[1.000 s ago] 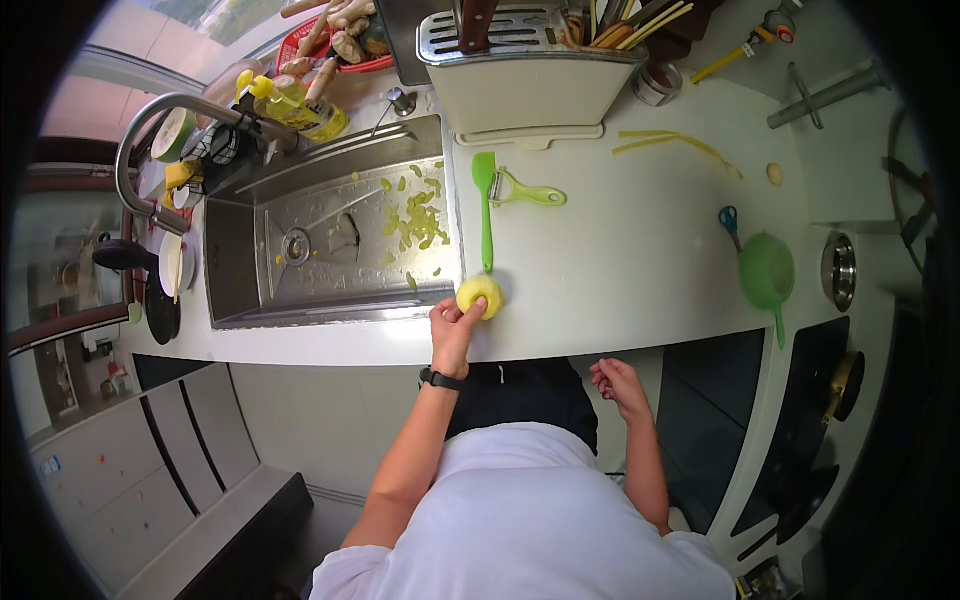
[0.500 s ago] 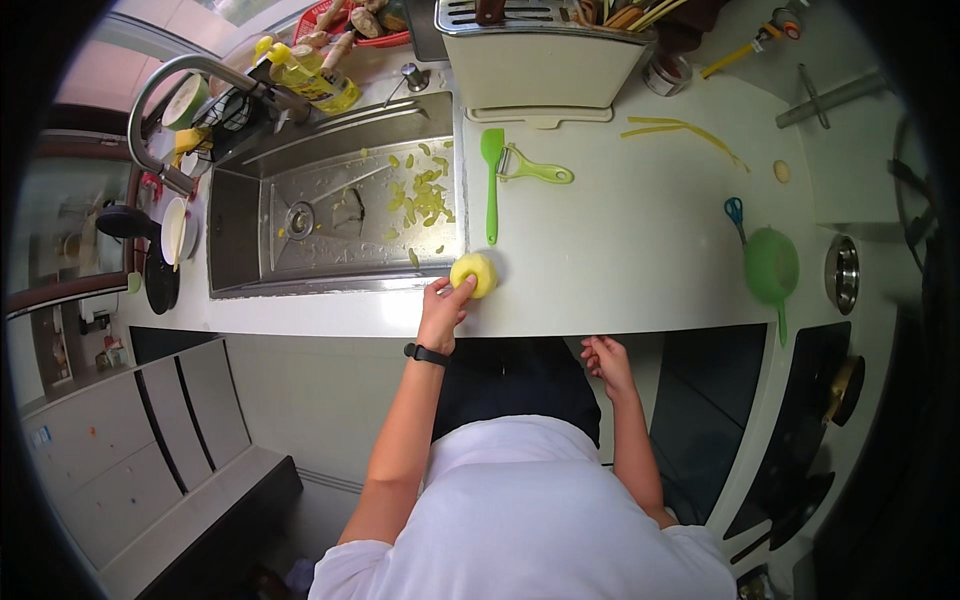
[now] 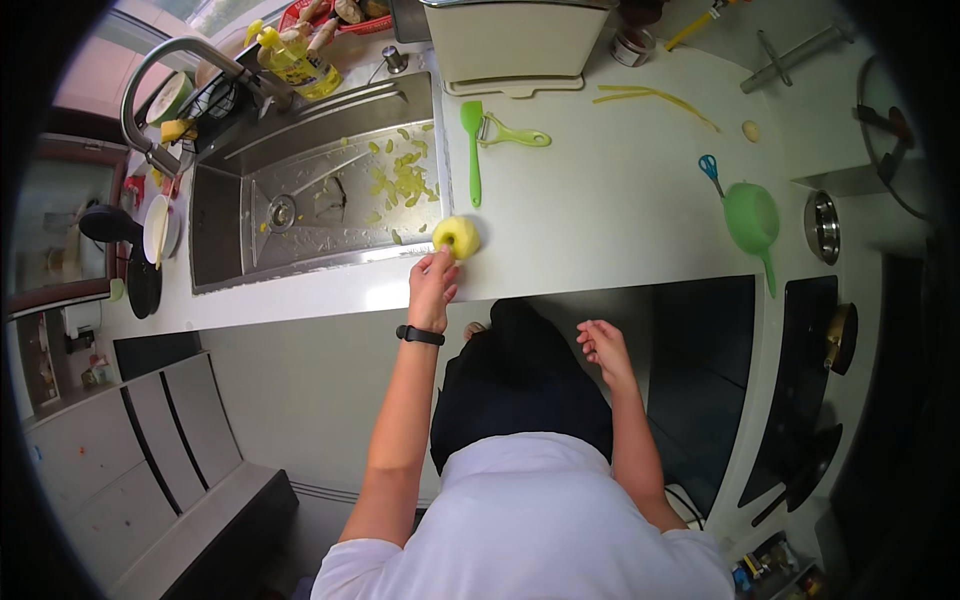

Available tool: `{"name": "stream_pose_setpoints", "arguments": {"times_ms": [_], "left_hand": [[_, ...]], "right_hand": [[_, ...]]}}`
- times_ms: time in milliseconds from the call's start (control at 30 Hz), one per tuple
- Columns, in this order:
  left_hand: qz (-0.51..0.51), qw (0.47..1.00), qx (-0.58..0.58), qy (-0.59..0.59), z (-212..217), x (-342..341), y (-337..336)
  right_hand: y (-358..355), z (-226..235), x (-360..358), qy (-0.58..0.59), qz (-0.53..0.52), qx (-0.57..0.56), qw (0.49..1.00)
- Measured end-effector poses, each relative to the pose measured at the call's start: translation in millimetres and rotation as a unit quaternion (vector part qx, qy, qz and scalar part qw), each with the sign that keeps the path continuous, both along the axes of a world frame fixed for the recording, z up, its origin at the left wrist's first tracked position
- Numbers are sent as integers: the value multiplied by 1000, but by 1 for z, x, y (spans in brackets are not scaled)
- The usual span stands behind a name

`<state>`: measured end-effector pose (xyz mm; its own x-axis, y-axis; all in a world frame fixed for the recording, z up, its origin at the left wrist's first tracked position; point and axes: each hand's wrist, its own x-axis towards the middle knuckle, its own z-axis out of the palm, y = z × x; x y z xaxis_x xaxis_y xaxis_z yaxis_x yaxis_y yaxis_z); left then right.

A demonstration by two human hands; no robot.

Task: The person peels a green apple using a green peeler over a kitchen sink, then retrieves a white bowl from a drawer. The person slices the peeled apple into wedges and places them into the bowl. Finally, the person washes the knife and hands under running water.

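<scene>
A peeled, pale yellow apple (image 3: 460,234) sits on the white counter by the sink's near right corner, its hollow end tilted toward me. My left hand (image 3: 432,288), with a black wristband, is at the near side of the apple. Its fingertips touch or almost touch the fruit without wrapping round it, and the fingers look loosely open. Past the apple lie a green spatula (image 3: 472,155) and a green-handled peeler (image 3: 514,132). Away from the counter's front edge, my right hand (image 3: 604,348) hangs in the air, empty, fingers loosely bent and slightly apart.
Green peelings (image 3: 402,180) are scattered in the steel sink (image 3: 215,225), with a curved faucet (image 3: 130,105) over its left side. A cream box (image 3: 515,50) stands at the back. Rightward are blue scissors (image 3: 708,168), a green strainer (image 3: 750,215) and a steel bowl (image 3: 822,227).
My left hand has drawn its thumb and fingers back from around the apple to its near edge. The view has shifted, showing more floor. My right hand stays beside my body.
</scene>
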<state>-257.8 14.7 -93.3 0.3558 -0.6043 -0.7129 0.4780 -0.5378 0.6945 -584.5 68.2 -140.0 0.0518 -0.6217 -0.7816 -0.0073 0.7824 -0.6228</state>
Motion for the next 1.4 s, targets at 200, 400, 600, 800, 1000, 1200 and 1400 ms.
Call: {"name": "stream_pose_setpoints", "arguments": {"times_ms": [200, 400, 600, 800, 1000, 1200, 1400], "left_hand": [[12, 996, -42, 77, -23, -74, 59], [30, 951, 52, 303, -93, -144, 52], [307, 900, 15, 309, -124, -184, 15], [331, 884, -14, 331, -120, -194, 3], [323, 899, 23, 294, -106, -201, 5], [291, 908, 12, 302, -105, -205, 35], [271, 913, 40, 302, -101, -211, 70]], "right_hand": [[-31, -12, -15, -64, -60, -10, 996], [-84, -52, -67, -133, -201, 31, 970], [-107, -77, -140, -191, -273, 52, 942], [-118, -83, -169, -232, -236, 28, 943], [-112, -88, -172, -236, -212, 2, 948], [-84, -82, -174, -250, -228, -8, 941], [-47, -88, -181, -229, -244, -17, 942]]}}
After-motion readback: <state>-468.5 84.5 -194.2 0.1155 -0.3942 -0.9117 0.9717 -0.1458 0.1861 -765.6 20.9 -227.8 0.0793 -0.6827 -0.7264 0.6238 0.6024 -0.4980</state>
